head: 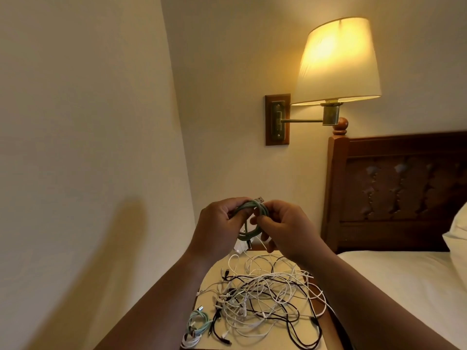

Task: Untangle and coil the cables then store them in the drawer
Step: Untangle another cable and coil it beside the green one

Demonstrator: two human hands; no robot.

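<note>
A green cable wound into a small coil is held up in front of me above the nightstand. My left hand grips the coil's left side and my right hand pinches its right side; a plug end sticks out at the top. Below lies a tangled heap of white and black cables on the nightstand top. A pale green coiled cable and a white coiled cable sit at the nightstand's front left corner. No drawer is visible.
A lit wall lamp on a swing arm hangs above right. A wooden headboard and a bed with white sheets stand right of the nightstand. A wall runs along the left.
</note>
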